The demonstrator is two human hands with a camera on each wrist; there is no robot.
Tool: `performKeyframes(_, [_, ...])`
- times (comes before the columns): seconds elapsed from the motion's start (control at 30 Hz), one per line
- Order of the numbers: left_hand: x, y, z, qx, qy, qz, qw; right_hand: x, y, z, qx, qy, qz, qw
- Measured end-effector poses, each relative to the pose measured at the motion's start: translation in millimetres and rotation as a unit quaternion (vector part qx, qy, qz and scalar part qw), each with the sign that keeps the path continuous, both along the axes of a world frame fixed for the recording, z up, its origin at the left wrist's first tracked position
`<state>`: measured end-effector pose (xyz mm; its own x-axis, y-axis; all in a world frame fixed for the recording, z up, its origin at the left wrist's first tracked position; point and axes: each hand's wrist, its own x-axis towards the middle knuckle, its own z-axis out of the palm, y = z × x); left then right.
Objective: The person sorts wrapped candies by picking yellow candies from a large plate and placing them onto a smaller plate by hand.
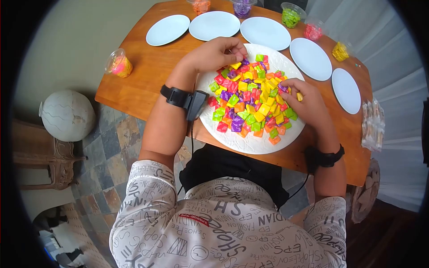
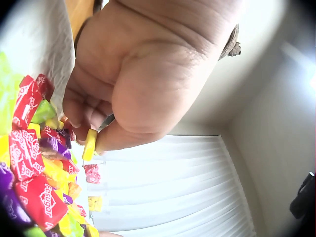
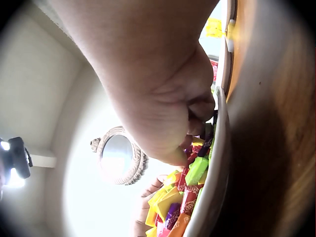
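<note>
A heap of small wrapped candies (image 1: 248,96) in red, yellow, green, orange and purple covers a big white plate (image 1: 219,137) in front of the person. At the heap's far left side, the left hand (image 1: 219,54) pinches a yellow candy (image 2: 90,145) between thumb and fingers. On the right side of the heap, the right hand (image 1: 307,102) has its fingers curled, with a yellow candy (image 1: 300,96) showing against them. A purple candy (image 1: 283,88) lies right at that hand's fingertips. In the right wrist view its fingertips are mostly hidden among the candies.
Smaller white plates (image 1: 214,25) form an arc along the far side of the wooden table (image 1: 134,82). Behind them stand clear cups, including a green-filled cup (image 1: 291,17). Another cup (image 1: 119,64) is at the left edge. Clear packets (image 1: 373,125) lie at the right edge.
</note>
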<state>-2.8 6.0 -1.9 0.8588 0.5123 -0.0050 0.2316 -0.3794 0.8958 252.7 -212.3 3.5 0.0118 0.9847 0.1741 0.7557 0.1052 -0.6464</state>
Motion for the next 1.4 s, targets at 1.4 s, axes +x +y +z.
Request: performKeyframes(1.4, [27, -69, 19, 0.186, 0.037, -0.136, 0.972, 21, 14, -18, -0.051, 0.685, -0.018, 0.727])
